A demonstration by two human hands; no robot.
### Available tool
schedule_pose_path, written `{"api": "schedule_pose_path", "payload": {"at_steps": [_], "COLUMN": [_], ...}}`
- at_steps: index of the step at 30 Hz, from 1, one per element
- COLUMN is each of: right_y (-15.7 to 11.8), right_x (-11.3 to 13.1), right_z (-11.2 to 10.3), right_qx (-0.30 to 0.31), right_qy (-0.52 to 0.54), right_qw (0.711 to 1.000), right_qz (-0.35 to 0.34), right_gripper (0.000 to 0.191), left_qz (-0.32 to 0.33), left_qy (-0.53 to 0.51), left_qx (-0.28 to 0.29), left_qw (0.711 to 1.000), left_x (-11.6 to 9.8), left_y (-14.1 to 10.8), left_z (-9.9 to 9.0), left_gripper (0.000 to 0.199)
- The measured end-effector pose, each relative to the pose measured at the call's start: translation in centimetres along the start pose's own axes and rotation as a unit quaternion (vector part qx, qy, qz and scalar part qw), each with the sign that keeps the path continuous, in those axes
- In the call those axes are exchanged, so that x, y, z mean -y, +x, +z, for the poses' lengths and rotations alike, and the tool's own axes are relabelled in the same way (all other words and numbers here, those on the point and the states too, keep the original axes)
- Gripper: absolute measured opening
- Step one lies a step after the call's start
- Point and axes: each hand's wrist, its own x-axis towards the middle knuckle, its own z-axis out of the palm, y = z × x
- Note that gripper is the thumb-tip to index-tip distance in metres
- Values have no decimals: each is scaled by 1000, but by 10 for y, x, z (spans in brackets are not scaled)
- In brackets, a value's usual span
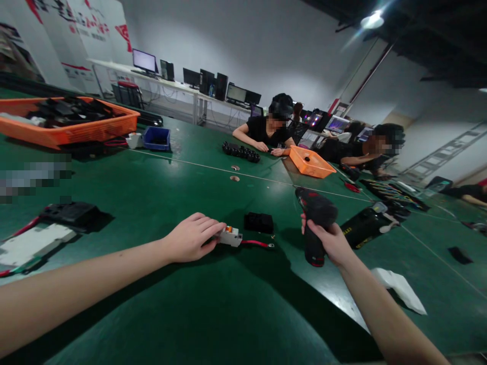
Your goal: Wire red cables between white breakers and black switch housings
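My left hand (pixel 196 237) has its fingers closed over a small white breaker-like block (pixel 231 236) with an orange switch, which rests on the green table (pixel 182 203). From the block's right end a red wire (pixel 255 243) runs out to a metal lug. Just behind it lies a black plastic part (pixel 258 222). On the right, my right hand (pixel 331 241) grips a black and red power screwdriver (pixel 316 213) by its handle, its nose tipped up and to the left.
At the left are a white device (pixel 34 246), a black part (pixel 74 215) and an orange basket (pixel 102 126) near a blue bin (pixel 157 139). A black cylinder (pixel 365 225) and white item (pixel 401 289) lie right. Two people sit beyond, by another orange basket (pixel 312 165).
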Motion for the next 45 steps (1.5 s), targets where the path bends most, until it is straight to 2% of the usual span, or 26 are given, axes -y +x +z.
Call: {"api": "schedule_pose_path", "payload": {"at_steps": [1, 3, 5, 8, 10, 14, 19, 23, 29, 33, 41, 45], "right_y": [-7, -25, -42, -63, -73, -81, -80, -80, -74, -73, -85, -90], "right_x": [16, 48, 75, 96, 101, 102, 90, 84, 99, 105, 102, 104], "right_z": [2, 5, 5, 3, 3, 0, -13, -15, -1, 0, 1, 4], "right_qx": [29, 90, 143, 221, 258, 281, 354, 345, 337, 338, 318, 307], "right_qy": [76, 157, 183, 195, 189, 163, 138, 136, 159, 160, 138, 132], "right_qw": [996, 979, 960, 930, 919, 908, 880, 887, 890, 892, 899, 906], "right_qz": [28, 92, 156, 219, 231, 264, 284, 277, 264, 254, 269, 259], "right_gripper": [53, 47, 45, 49, 53, 64, 70, 72, 69, 63, 66, 61], "left_qz": [1, 5, 5, 2, 0, -4, -10, -5, -8, -18, -3, 9], "left_qy": [-2, -3, -3, -11, -21, -20, -14, -17, -12, -15, -10, -10], "left_qx": [3, 6, 4, -1, -1, 5, 18, 19, 22, 32, 24, 12], "left_qw": [1000, 1000, 1000, 1000, 1000, 1000, 1000, 1000, 1000, 999, 1000, 1000], "left_x": [1, 2, 3, 3, 3, 3, 5, 6, 4, 4, 4, 3], "left_y": [0, 0, -1, 0, 0, 3, 3, 2, 3, 3, 4, 4], "left_z": [1, 3, 5, 7, 8, 7, 9, 10, 9, 8, 8, 7], "left_gripper": [35, 35, 35, 35, 35, 36, 40, 42, 39, 39, 38, 37]}}
